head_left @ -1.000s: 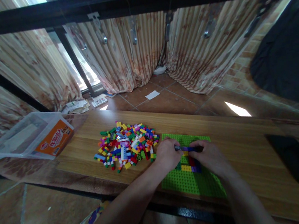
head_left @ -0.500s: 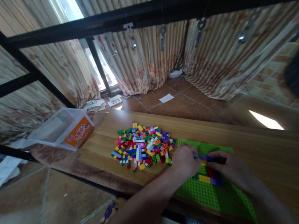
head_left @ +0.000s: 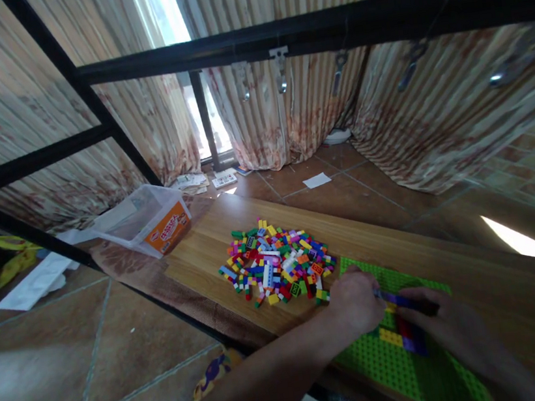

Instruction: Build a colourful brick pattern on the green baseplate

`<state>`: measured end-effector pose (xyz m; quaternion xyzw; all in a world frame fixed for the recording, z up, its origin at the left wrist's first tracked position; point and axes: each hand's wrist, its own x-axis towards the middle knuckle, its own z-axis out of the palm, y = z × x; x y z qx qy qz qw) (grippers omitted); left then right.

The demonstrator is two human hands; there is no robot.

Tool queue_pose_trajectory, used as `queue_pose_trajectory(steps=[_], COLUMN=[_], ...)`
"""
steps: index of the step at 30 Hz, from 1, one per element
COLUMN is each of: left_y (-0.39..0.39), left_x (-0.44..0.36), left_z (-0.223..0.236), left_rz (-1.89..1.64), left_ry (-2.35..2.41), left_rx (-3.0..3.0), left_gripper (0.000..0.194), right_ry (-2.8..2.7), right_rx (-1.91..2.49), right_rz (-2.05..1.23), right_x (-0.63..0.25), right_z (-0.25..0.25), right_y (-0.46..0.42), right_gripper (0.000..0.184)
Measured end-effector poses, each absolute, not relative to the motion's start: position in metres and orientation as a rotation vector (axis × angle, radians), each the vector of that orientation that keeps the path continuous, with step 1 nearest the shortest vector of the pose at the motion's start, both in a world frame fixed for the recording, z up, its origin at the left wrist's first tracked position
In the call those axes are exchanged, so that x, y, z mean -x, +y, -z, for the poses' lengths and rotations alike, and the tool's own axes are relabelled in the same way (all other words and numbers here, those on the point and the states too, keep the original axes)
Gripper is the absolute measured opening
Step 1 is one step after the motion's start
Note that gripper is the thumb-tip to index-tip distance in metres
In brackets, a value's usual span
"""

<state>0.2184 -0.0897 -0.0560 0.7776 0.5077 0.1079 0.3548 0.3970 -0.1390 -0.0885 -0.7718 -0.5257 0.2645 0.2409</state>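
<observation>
My right hand pinches a long dark blue brick above the green baseplate. My left hand is closed at the brick's left end; a small greyish-blue bit shows at its fingertips, too blurred to name. Below the hands, a yellow brick, a purple brick and a red brick sit joined on the baseplate. Left of the baseplate lies a pile of loose coloured bricks. My hands partly cover the built bricks.
A clear plastic box with an orange label stands at the far left end of the wooden board. Beyond is a black metal bar with hooks hanging from it, before striped curtains. Papers lie on the tiled floor.
The whole view has shifted, so everything appears further right. Both hands stay over the baseplate with the blue brick still between them.
</observation>
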Motion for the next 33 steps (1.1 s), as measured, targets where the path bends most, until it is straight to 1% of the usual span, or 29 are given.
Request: queue_pose_trajectory(steps=[6, 8, 12, 18, 23, 28, 33], left_y=[-0.088, -0.087, -0.085, -0.072, -0.055, -0.041, -0.032], left_x=[-0.216, -0.215, -0.211, -0.190, -0.169, -0.153, -0.135], left_z=[0.053, 0.050, 0.044, 0.030, 0.020, 0.019, 0.016], left_rz=[-0.247, -0.263, -0.307, -0.326, -0.425, -0.602, -0.619], left_ry=[1.184, 1.145, 1.128, 1.106, 1.191, 1.300, 1.380], left_rx=[-2.124, -2.148, -2.188, -2.216, -2.166, -2.087, -2.085], left_gripper=[0.026, 0.028, 0.030, 0.030, 0.026, 0.026, 0.025], right_ry=[-1.542, -1.599, -1.655, -1.595, -1.605, -1.604, -1.441], right_rx=[2.009, 1.989, 2.002, 2.041, 2.060, 2.065, 2.125], right_rz=[-0.742, -0.716, -0.690, -0.700, -0.684, -0.667, -0.602], right_x=[-0.404, -0.405, -0.408, -0.414, -0.407, -0.395, -0.394], right_z=[0.096, 0.097, 0.103, 0.113, 0.101, 0.084, 0.069], right_y=[-0.140, -0.139, -0.135, -0.132, -0.132, -0.132, -0.131], right_gripper=[0.052, 0.051, 0.043, 0.049, 0.048, 0.044, 0.037])
